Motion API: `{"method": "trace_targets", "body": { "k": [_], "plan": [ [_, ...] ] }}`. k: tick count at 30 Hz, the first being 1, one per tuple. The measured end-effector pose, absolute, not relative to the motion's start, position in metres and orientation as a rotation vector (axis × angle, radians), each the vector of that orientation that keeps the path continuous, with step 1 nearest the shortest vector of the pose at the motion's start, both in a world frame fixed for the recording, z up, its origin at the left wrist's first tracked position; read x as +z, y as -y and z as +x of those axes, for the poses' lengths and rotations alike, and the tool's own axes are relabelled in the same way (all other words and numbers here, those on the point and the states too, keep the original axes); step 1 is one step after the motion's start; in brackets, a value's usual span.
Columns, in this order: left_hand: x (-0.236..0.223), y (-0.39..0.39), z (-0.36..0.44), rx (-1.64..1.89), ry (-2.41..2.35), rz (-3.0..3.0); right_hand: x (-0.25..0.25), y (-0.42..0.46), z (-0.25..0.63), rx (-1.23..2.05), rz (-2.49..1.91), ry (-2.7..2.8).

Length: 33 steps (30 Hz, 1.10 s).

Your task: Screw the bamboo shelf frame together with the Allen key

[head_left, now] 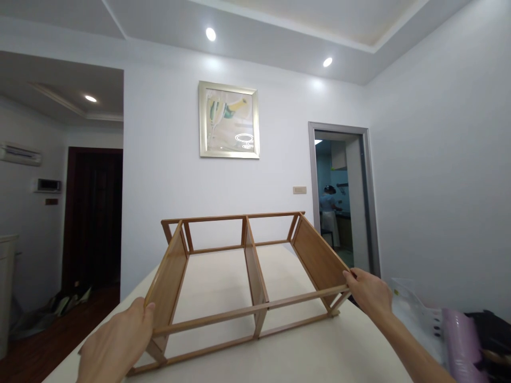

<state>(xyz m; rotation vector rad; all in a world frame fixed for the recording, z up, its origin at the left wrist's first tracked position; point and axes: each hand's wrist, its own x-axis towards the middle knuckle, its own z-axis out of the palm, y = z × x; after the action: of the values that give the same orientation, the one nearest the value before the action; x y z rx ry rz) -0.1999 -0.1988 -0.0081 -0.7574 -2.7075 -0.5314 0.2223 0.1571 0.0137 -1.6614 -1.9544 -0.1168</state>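
Left hand (pixel 118 340) and right hand (pixel 369 291) clamp their fingers on opposite ends of a brown rectangular wooden shelf frame (pixel 254 263); beneath the fingertips lies a smooth cream tabletop (pixel 297 348).

White wall (pixel 159 133) w/ 2 lights (pixel 211 34) above, gold-framed pic (pixel 229 120), grey-framed doorway (pixel 370 202) on R; dark door (pixel 93 213) at L.
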Motion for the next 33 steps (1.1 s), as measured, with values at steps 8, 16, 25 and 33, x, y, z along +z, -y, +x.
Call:
{"method": "trace_targets", "body": {
  "k": [8, 16, 25, 33],
  "plan": [
    [0.016, 0.182, -0.216, -0.55, 2.705, -0.848, 0.04, -0.165, 0.209, -0.072, -1.632, 2.036],
    [0.033, 0.153, -0.244, -0.584, 2.73, -0.89, 0.058, -0.184, 0.184, -0.01, -1.603, 2.067],
    [0.047, 0.136, -0.255, -0.536, 2.836, -0.882, 0.07, -0.197, 0.169, 0.039, -1.618, 2.09],
    [0.045, 0.126, -0.263, -0.379, 2.903, -0.886, 0.07, -0.205, 0.161, 0.064, -1.631, 2.085]
  ]
}}
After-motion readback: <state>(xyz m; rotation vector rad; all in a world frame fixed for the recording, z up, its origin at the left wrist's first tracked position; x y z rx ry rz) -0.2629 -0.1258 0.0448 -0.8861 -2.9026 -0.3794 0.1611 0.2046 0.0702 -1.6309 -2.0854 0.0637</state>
